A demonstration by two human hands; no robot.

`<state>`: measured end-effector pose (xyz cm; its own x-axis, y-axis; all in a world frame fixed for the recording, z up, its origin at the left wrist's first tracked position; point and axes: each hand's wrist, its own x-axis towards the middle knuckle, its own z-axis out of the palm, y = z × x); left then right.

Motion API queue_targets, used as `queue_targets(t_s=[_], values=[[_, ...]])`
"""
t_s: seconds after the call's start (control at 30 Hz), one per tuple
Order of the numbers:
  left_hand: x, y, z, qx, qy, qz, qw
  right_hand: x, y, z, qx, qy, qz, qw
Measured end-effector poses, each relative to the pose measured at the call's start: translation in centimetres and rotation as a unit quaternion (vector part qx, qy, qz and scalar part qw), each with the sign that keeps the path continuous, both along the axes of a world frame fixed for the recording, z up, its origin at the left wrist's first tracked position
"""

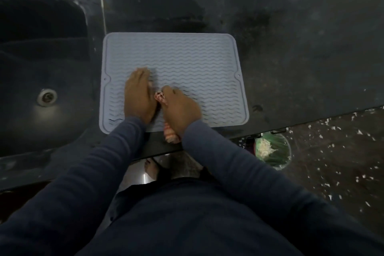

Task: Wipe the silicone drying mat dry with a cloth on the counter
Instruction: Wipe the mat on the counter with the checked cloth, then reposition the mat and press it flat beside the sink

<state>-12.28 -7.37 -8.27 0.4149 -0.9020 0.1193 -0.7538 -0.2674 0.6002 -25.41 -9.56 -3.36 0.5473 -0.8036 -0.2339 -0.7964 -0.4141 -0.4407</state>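
**Now wiping the mat's near half**

The pale blue rectangular silicone drying mat with wavy ridges is lying flat on the dark stone worktop, just beside the black sink. The left hand is pressing flat on it, fingers straight. The right hand is clutching a bunched red-and-white cloth against the ridges. The mat is probably light, floppy and slick when wet, so pinning it flat is likely serving better than gripping an edge.
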Motion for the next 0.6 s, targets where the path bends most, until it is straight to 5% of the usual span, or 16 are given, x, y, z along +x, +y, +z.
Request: queue_targets(t_s=[0.3,0.47,0.6], values=[[0.1,0.5,-0.9,0.037,-0.073,-0.047,0.995,-16.3,-7.5,1.4,-0.053,0.143,-0.232,0.961],[-0.1,0.4,-0.4,0.037,-0.06,-0.047,0.996,-17.0,-11.3,2.5,-0.125,0.124,-0.251,0.952],[-0.1,0.7,0.0,0.036,-0.036,-0.044,0.998,-15.7,-13.4,0.3,-0.081,0.099,-0.243,0.961]])
